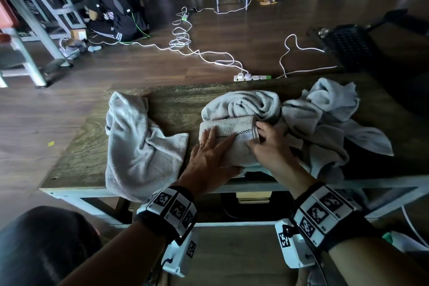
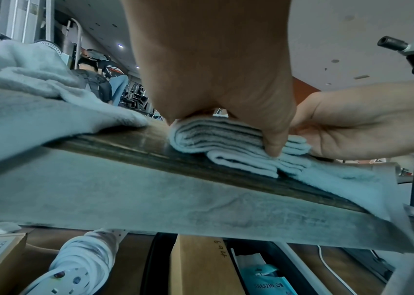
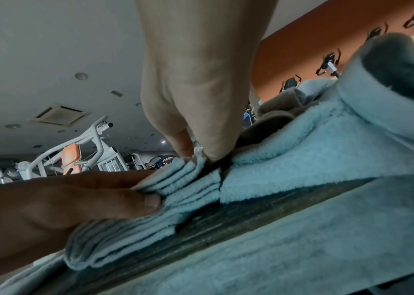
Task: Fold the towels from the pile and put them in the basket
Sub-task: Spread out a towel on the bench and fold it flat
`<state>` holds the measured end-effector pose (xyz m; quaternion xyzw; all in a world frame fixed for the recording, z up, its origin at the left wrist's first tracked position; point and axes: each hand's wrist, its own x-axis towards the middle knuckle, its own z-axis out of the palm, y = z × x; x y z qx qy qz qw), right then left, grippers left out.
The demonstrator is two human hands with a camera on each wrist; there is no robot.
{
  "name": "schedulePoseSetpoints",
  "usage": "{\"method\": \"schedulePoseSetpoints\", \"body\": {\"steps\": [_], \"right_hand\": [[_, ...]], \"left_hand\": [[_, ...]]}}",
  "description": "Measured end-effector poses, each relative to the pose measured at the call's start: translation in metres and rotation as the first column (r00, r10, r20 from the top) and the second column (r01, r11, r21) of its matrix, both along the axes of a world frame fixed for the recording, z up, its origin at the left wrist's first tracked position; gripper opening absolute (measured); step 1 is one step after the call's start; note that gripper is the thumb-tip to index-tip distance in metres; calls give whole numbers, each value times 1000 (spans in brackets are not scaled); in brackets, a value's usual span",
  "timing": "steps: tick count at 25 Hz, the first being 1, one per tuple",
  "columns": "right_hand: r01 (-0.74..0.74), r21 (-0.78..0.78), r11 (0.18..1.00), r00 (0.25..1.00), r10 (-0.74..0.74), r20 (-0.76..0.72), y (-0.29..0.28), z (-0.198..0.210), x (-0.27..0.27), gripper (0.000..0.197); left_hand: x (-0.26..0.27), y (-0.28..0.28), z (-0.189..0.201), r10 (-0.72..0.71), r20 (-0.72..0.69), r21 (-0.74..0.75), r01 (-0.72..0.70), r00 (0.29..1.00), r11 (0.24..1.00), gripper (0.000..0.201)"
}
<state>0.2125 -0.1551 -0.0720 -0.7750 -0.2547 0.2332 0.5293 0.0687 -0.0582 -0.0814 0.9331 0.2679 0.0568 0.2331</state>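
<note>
- Pressing my left hand flat, fingers straight, on the folded towel at the near table edge, so the layers do not spring open.
- My right hand pinches its right end to square it.
- Just behind lies the pile; another towel hangs left.
- No basket visible.
- Under the table, a packet; its print is unreadable.

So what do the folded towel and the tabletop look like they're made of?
Folded towel: soft looped terry, probably cotton; fuzzy pile, woven checked band, plush stacked layers in the wrist views.
Tabletop: dark, worn wood or wood-look board; visible grain streaks, matte with a slight sheen.
</note>
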Motion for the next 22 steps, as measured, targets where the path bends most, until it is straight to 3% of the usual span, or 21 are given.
{"method": "schedulePoseSetpoints", "body": {"steps": [5,8,11,13,16,22], "right_hand": [[1,-143,990,977,30,209,2,4,5,39],[17,-147,989,932,38,362,-1,7,2,50],[17,-181,983,889,68,454,-4,8,1,49],[13,-158,987,926,47,375,-4,10,5,45],[-11,-74,997,985,24,172,-1,10,14,46],[-172,12,985,984,172,-49,-4,6,21,70]], "left_hand": [[0,-2,-2,-2,-10,33,2,1000,999,89],[3,-1,0,21,68,87,-27,997,996,75],[8,1,3,111,149,15,-114,983,993,70],[12,0,3,71,162,41,-78,984,996,74],[14,-8,-1,-100,93,137,87,991,987,87],[16,-12,-4,-101,17,227,94,995,969,98]]}}
